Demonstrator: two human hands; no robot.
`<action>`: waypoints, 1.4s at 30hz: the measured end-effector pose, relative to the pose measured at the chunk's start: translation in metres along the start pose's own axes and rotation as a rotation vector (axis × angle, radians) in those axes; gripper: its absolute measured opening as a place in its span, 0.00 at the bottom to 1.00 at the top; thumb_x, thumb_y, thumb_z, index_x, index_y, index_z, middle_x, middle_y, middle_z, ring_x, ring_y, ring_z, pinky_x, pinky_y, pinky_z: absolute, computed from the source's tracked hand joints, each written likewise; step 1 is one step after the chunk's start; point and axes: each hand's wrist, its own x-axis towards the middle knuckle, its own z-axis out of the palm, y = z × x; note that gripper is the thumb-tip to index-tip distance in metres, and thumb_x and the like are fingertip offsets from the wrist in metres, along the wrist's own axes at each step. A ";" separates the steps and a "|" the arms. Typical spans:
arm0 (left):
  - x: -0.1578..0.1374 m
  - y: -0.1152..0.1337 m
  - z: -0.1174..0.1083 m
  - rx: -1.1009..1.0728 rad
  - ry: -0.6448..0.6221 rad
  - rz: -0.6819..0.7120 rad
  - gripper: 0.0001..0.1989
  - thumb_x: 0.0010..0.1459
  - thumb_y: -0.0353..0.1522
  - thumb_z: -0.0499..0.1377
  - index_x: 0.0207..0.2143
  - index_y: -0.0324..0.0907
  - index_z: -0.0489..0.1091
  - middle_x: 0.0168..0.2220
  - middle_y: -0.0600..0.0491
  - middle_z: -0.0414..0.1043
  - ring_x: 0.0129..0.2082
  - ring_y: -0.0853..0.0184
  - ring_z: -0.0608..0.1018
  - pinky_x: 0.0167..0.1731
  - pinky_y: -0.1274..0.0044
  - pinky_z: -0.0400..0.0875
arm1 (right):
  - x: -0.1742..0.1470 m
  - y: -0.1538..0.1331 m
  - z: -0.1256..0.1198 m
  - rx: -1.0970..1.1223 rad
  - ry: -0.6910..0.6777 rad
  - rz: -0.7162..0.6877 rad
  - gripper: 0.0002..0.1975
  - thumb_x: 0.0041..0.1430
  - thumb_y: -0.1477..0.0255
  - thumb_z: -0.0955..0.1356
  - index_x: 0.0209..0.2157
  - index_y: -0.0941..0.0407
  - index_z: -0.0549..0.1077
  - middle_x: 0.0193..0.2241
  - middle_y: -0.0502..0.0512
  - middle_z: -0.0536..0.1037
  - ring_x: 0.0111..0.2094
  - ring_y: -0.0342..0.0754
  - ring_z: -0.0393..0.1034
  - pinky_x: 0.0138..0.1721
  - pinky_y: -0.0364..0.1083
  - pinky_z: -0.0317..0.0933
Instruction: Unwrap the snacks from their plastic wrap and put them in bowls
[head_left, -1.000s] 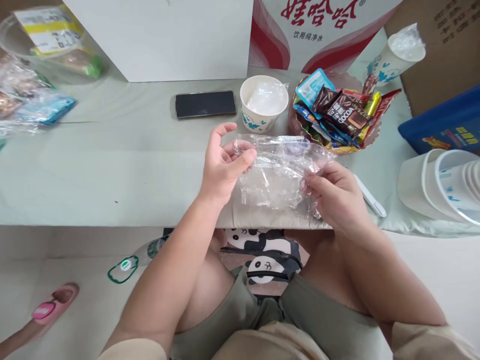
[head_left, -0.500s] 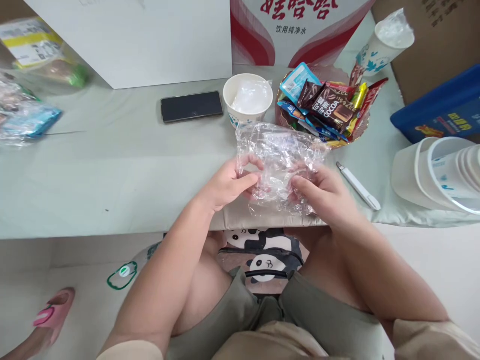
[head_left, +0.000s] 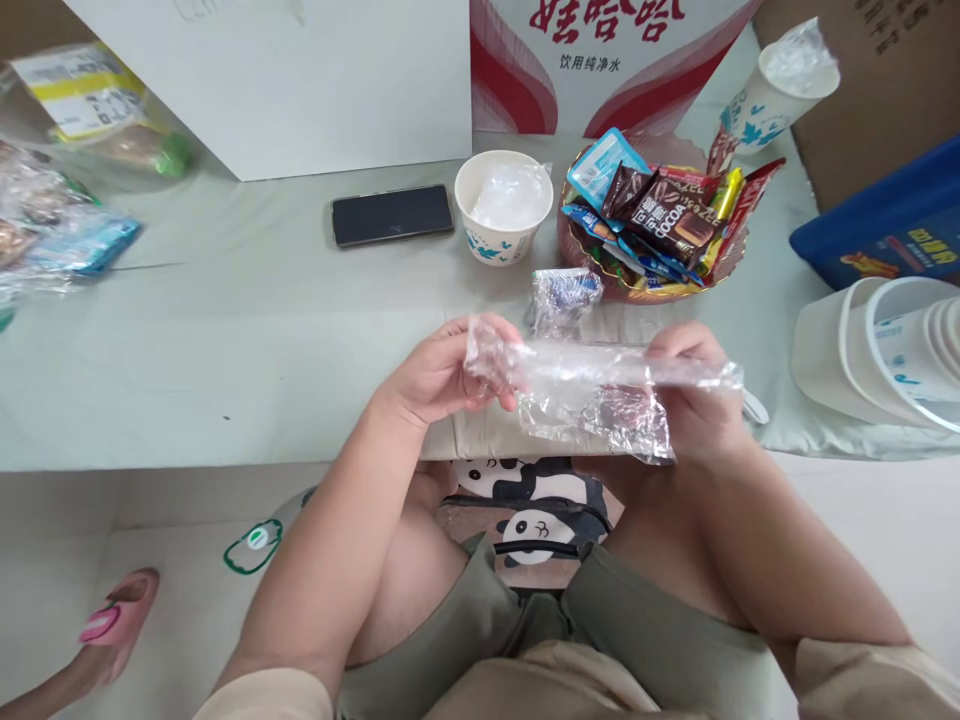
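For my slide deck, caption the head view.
The left hand and right hand hold clear plastic near a paper bowl and wrapped snacks.

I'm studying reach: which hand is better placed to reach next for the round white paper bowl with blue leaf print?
Probably the left hand: it is nearer the bowl, while the right hand is farther, to the right. Both hold crumpled clear plastic film, so the left would need freeing first.

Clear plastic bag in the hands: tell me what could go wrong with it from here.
The thin, crinkled clear plastic bag might tear if the left hand and right hand pull apart. It could also nudge the small wrapped packet just beyond it. The right hand might bump the slim white object partly hidden beside it.
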 end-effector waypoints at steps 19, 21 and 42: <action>-0.001 0.000 0.005 0.264 0.078 0.146 0.21 0.46 0.30 0.71 0.43 0.45 0.69 0.40 0.56 0.72 0.26 0.76 0.75 0.24 0.82 0.70 | -0.013 -0.016 -0.002 -0.593 0.043 -0.181 0.17 0.58 0.59 0.73 0.46 0.51 0.75 0.46 0.59 0.82 0.48 0.55 0.78 0.51 0.55 0.73; 0.000 -0.001 0.005 0.310 -0.021 0.148 0.20 0.46 0.30 0.70 0.42 0.44 0.70 0.39 0.55 0.73 0.26 0.75 0.75 0.25 0.81 0.71 | -0.014 -0.020 0.005 -0.543 -0.232 0.014 0.19 0.56 0.57 0.73 0.45 0.52 0.75 0.40 0.57 0.82 0.43 0.53 0.78 0.43 0.51 0.73; 0.006 -0.019 0.027 0.491 0.238 0.320 0.12 0.56 0.29 0.62 0.44 0.41 0.73 0.39 0.51 0.80 0.34 0.69 0.80 0.38 0.76 0.75 | -0.005 0.005 0.019 -0.608 0.040 -0.108 0.14 0.60 0.61 0.71 0.45 0.52 0.72 0.39 0.54 0.78 0.39 0.50 0.74 0.41 0.50 0.70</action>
